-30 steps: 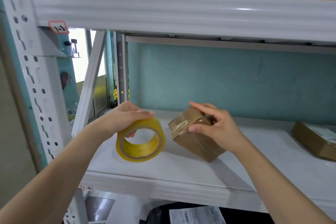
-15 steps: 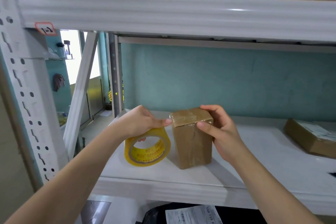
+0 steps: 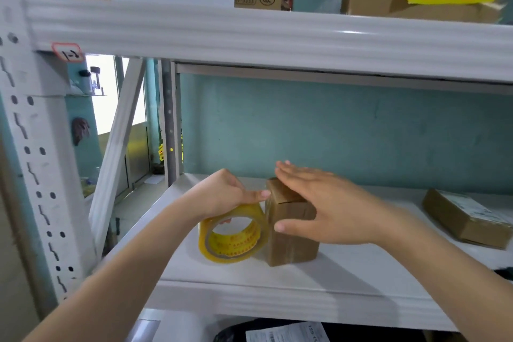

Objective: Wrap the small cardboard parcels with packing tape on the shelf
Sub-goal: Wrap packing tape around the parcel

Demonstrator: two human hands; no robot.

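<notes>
A small brown cardboard parcel (image 3: 288,241) stands upright on the white shelf (image 3: 277,280). My right hand (image 3: 324,205) lies flat over its top and right side, fingers straight, thumb against its front. Touching the parcel's left side is a yellowish roll of packing tape (image 3: 231,236), standing on edge. My left hand (image 3: 224,194) grips the roll from above, its thumb reaching to the parcel's top left edge.
A second brown parcel (image 3: 469,219) with a white label lies at the shelf's right. The upper shelf beam (image 3: 277,41) hangs close overhead, with cardboard boxes and a handwritten sign above. A perforated white upright (image 3: 36,175) stands at the left. A dark bag with a label (image 3: 277,334) sits below.
The parcel was turned from tilted to upright. My right hand went from pinching its top to lying flat across it. The tape roll came up against the parcel's left side.
</notes>
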